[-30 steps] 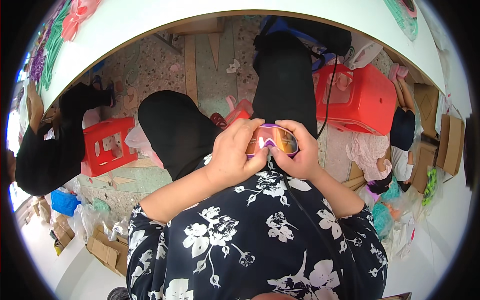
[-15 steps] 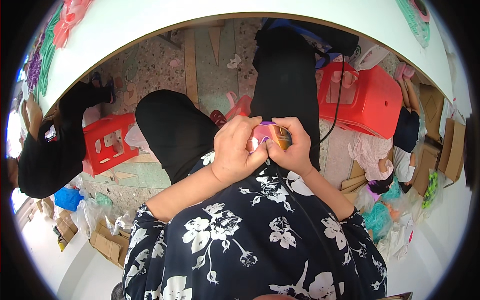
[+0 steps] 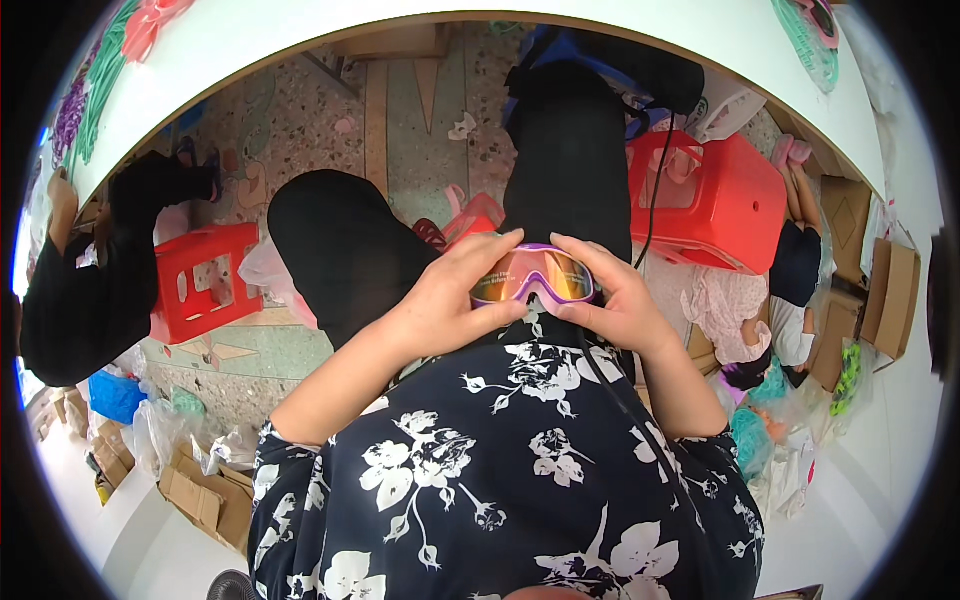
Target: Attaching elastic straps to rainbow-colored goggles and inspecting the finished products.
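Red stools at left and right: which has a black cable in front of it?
The right stool: the black cable passes in front of it, while no cable crosses the left stool.

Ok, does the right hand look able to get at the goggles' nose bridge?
Probably yes: the right hand holds the goggles by their right side, thumb near the nose bridge, nothing between.

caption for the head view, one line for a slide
Left hand and right hand hold purple-framed goggles in front of a dark flower-print top, near a white table.
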Tool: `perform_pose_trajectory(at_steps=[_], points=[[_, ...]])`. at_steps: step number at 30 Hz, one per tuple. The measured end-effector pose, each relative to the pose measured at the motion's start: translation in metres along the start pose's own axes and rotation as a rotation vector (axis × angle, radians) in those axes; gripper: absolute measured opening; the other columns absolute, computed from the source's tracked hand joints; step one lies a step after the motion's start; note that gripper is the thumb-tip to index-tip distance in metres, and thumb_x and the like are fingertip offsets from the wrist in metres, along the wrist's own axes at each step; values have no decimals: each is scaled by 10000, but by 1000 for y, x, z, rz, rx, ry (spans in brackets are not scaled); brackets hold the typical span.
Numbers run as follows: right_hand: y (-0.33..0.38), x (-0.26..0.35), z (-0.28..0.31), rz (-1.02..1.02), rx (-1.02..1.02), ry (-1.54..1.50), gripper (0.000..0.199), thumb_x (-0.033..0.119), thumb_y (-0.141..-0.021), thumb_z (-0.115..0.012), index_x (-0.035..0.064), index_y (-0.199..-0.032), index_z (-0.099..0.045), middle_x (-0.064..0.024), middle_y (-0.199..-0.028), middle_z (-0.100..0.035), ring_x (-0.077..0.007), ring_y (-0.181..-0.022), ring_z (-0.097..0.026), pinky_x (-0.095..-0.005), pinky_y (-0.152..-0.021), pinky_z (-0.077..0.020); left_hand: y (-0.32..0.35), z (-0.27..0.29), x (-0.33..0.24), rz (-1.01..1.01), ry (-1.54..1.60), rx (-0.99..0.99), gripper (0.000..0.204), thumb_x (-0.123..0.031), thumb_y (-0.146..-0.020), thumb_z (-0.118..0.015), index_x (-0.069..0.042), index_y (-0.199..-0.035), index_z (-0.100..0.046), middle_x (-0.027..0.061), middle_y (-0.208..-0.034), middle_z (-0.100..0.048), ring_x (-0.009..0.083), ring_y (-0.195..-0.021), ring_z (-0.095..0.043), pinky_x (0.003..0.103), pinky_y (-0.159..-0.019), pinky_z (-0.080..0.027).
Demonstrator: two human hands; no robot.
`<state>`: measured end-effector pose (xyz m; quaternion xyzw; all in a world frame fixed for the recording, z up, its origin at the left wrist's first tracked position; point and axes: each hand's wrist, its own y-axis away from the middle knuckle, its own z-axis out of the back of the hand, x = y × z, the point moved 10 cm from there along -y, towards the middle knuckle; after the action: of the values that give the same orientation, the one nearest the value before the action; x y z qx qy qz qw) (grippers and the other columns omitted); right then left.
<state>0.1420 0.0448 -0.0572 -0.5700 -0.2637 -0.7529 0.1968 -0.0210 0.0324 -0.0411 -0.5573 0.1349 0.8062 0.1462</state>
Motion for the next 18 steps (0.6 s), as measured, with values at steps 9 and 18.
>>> perform_pose_trajectory(at_steps=[9,18], points=[[7,-14,-21,-182,-126,-436,614,119,-828,-805,32,-1381,-553,-86,-1289,-597,-171,-1205,-567,-315,-1038,-436,16,-2,-7,-32,0,0,663,-240,-847,-782,18,-1388,-498,210,-1202,-612,352,-1105,-620,413,-959,-501],[-6,39,3,352,-474,197,497,119,-685,-795,-14,-1129,-614,-118,-947,-665,-191,-809,-676,-294,-728,-546,-1,9,-42,-207,-244,-297,559,-135,-710,-735,23,-1224,-584,176,-1004,-629,342,-856,-651,404,-754,-541]])
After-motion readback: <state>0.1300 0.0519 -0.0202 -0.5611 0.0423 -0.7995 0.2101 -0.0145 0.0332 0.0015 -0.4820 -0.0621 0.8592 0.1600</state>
